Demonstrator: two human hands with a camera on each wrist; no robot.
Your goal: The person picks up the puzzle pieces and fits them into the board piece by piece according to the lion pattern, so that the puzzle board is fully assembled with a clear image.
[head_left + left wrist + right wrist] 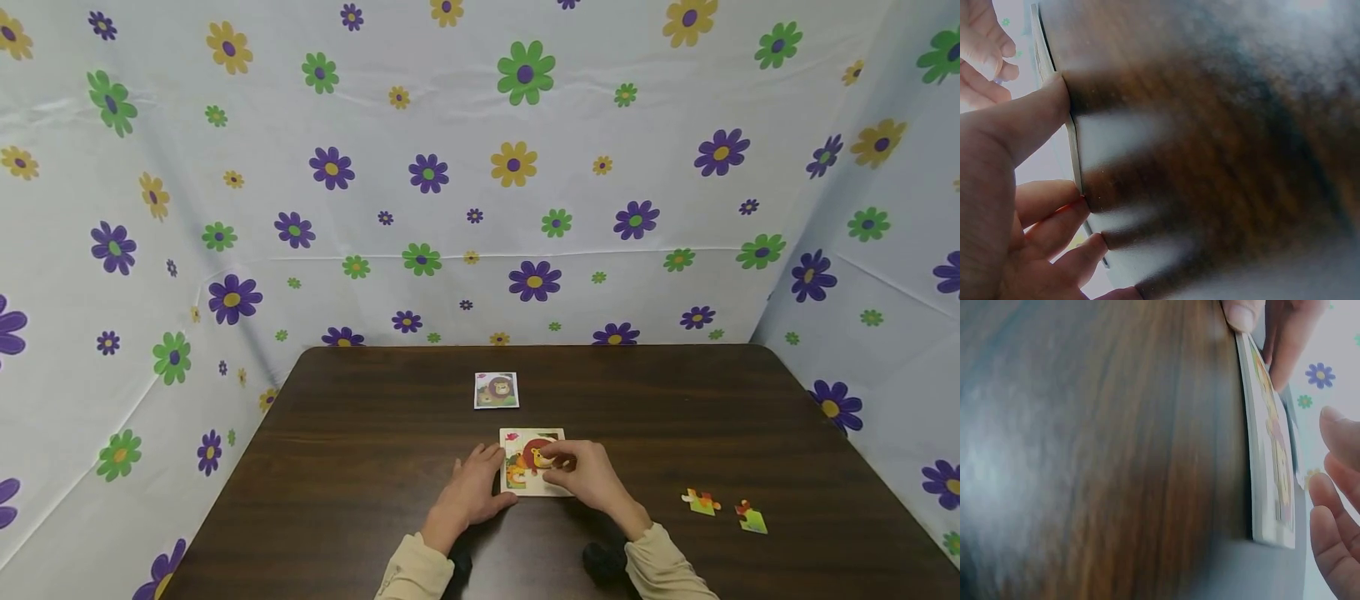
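A square jigsaw puzzle board (558,491) with a lion picture lies on the dark table, partly filled; its lower right shows pale bare backing. My left hand (471,490) rests at the board's left side, fingertips against that edge and thumb (1047,100) at the near left corner. Over the board's right part hovers my right hand (588,475), fingers loosely bent. In the right wrist view, a gap shows between its thumb and fingers (1329,512), with no piece visible there. The right hand hides some of the board.
Two loose puzzle pieces, one (702,502) nearer and one (752,517) farther right, lie right of the board. A lion picture card (496,391) sits behind it. Flower-patterned cloth (450,233) stands behind and beside the table (337,467).
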